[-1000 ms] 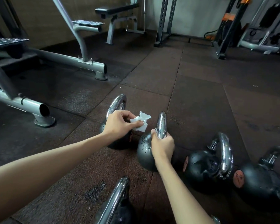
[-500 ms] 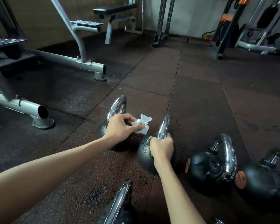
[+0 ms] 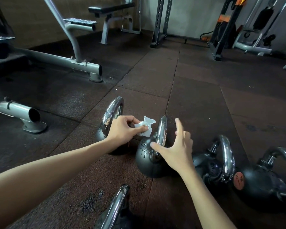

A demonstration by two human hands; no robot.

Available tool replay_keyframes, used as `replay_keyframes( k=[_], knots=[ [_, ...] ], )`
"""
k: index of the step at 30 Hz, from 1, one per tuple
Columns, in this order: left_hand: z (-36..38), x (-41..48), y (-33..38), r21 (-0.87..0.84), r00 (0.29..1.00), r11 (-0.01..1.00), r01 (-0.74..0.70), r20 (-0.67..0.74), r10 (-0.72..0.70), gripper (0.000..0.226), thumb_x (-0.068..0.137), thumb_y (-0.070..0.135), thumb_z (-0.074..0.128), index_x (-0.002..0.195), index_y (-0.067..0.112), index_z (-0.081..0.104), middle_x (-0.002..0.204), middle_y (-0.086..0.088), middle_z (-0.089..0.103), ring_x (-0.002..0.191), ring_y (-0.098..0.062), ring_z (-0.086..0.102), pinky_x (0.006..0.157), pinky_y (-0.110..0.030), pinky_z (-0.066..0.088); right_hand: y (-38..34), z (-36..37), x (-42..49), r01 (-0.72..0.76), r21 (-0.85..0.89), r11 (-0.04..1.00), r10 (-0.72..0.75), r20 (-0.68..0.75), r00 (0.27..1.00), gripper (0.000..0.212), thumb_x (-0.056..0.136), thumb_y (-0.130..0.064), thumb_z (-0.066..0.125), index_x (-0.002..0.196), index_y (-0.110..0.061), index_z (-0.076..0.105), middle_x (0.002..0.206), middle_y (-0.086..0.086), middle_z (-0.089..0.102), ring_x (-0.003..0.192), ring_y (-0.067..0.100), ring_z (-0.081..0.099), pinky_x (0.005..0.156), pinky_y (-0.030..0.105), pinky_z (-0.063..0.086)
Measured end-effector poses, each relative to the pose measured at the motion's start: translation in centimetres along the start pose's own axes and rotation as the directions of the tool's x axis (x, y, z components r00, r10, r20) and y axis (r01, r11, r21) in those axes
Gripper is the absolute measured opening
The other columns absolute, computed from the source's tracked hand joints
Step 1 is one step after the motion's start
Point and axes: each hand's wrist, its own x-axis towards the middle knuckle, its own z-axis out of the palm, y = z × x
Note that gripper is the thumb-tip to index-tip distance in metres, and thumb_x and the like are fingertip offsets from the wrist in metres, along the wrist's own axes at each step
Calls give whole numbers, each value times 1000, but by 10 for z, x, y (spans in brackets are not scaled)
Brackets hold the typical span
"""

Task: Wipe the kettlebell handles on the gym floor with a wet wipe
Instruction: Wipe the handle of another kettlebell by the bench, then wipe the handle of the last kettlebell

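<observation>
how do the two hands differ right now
The left hand pinches a crumpled white wipe; the right hand holds nothing. The left hand's fingers are curled; the right hand's are spread. The left hand is in front of the left kettlebell handle; the right hand spans the middle kettlebell handle. Both are bare.

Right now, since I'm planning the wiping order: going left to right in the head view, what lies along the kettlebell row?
Leftmost handle, wet wipe, second handle, third handle, rightmost handle.
</observation>
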Motion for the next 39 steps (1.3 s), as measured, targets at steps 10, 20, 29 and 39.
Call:
replay_keyframes(
  k=[10,20,29,39],
  knots=[
    [-14,18,61,-282,998,959,40,49,-27,16,78,24,89,75,16,76,74,2,76,64,-6,67,62,-17,51,-12,-38,32,310,364,878,-308,-64,949,72,77,-43,86,142,-46,55,112,-17,60,84,5,52,85,15,46],
    [-13,32,156,38,934,978,203,292,-205,23,88,32,74,72,15,72,58,2,54,47,-5,41,45,-18,30,-30,-105,100,284,673,683,-425,50,904,35,77,-36,89,110,-32,80,58,-29,61,55,-3,54,67,12,46],
    [-7,50,162,26,902,941,338,276,-332,24,94,41,68,84,20,73,60,12,62,46,1,38,46,-13,29,-39,-77,97,236,723,650,-362,21,932,33,68,-32,93,99,-24,83,83,-15,79,87,6,76,79,27,60],
    [-125,102,28,736,957,636,231,-54,-285,85,38,84,84,110,39,71,104,15,75,98,-10,70,92,-30,58,-109,8,109,244,530,812,-199,-141,970,23,76,-13,83,98,-20,84,84,-18,76,73,-10,70,63,4,48]
  ],
)
